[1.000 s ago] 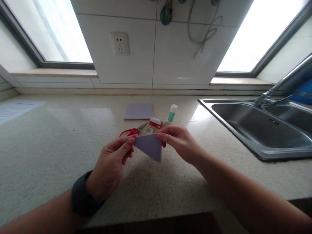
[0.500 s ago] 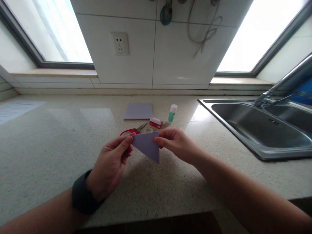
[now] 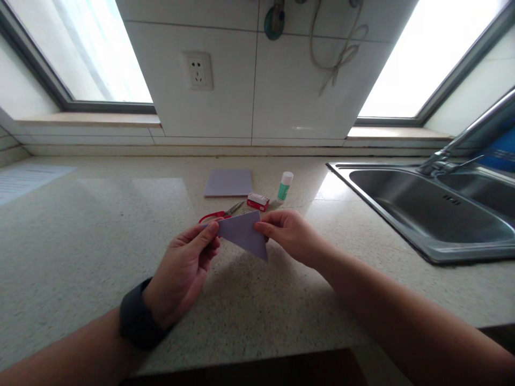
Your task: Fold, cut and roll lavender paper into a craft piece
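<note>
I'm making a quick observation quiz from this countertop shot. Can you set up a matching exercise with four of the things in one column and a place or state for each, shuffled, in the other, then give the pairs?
Things:
1. folded paper triangle
2. glue stick
3. scissors
4. flat paper stack

Places or states:
A. lying flat near the wall, left of the small red box
B. standing upright, right of the small red box
C. pinched between the left hand and right hand, above the counter
D. lying on the counter just behind the hands, red handles partly hidden

Pairs: 1-C, 2-B, 3-D, 4-A
</note>
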### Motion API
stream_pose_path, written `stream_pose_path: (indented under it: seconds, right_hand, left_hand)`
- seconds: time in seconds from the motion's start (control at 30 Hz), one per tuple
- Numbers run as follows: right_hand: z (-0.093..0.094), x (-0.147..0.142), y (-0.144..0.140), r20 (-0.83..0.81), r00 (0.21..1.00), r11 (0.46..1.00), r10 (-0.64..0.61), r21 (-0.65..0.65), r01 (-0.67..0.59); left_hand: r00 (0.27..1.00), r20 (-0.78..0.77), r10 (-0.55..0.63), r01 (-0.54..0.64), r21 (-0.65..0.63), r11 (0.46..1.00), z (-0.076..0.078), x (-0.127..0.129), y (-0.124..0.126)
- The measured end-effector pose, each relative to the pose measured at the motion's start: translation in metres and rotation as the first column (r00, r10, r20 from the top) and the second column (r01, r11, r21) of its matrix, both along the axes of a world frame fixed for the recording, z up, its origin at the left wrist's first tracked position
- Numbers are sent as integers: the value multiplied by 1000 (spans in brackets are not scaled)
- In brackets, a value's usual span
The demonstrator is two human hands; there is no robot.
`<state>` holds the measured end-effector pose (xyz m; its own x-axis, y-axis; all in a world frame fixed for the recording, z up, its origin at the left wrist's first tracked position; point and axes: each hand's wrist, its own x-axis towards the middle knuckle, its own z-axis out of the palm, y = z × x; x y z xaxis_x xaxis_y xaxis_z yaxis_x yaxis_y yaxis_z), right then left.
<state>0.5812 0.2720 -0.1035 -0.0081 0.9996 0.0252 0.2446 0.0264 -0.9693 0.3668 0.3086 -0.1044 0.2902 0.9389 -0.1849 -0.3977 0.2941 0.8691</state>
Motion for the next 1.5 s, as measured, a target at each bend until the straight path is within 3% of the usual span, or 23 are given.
stream_pose_path:
  seconds: [0.1,0.17,0.3,0.33,0.4,0.6,0.73,0.83,0.97,1.17,1.37,1.5]
  right_hand:
    - [0,8,0,74,997,1000,12,15,-13]
    - [2,14,-2,168,982,997,83,-15,-82]
    - [6,15,-10,302,924,971,234,-118,-207]
    - [8,13,-12,323,909,963,264,-134,-232]
    - [11,7,-16,364,880,952,305,-152,-268]
    - [18,-3,-19,430,867,968,252,-107,-228]
    - [19,-5,-21,478,847,971,234,-64,-232]
    - [20,-9,-24,506,826,961,250,-26,-275]
    - [23,-8,-24,497,822,954,278,-42,-297]
    - [25,6,-20,465,853,968,239,-51,-244]
    - [27,20,-18,456,847,961,274,-87,-263]
    - [29,30,-15,493,819,956,293,-150,-252]
  left_hand:
    - [988,-137,-73,87,102,991,-6,-3,1]
    - [933,-318,-166,237,197,951,-9,-6,1]
    - [675,-657,-336,631,278,724,-4,-9,0]
    - [635,-685,-357,677,271,684,-1,-10,0]
    - [594,-709,-381,714,246,656,3,-10,1]
    - [598,-735,-319,664,232,710,-1,-12,3]
    - [597,-701,-391,693,205,691,-4,-10,1]
    - [631,-679,-374,675,243,696,-1,-8,-2]
    - [736,-595,-322,559,268,785,1,-7,-6]
    - [872,-401,-282,371,166,914,-5,-8,-4]
    - [868,-421,-264,361,170,917,-11,-9,-6]
    - [815,-512,-271,424,208,882,-7,-8,-3]
